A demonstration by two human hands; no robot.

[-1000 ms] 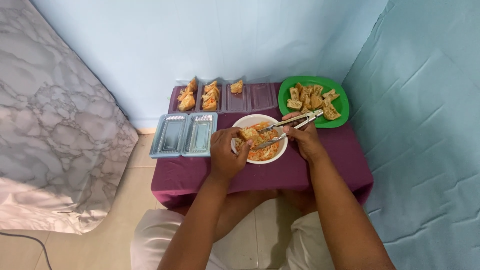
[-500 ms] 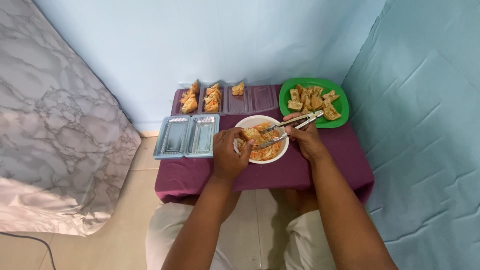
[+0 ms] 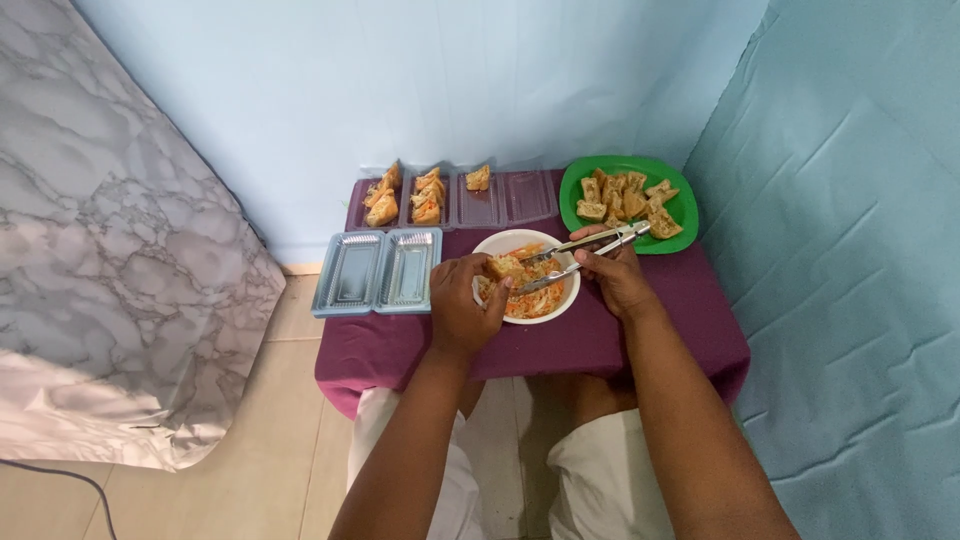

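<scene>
Purple cloth covers the small table (image 3: 600,340) over your knees, its legs hidden. Your left hand (image 3: 462,305) pinches a fried tofu piece (image 3: 505,266) over the white bowl (image 3: 483,250) of shredded filling, while your right hand (image 3: 612,275) squeezes metal tongs (image 3: 580,255) whose tips dip into it. Beyond sit empty blue trays (image 3: 378,270), a partly filled clear tray (image 3: 505,200) and a green plate (image 3: 680,185).

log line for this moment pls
left hand: holds tofu piece over white bowl | right hand: holds tongs in bowl
</scene>
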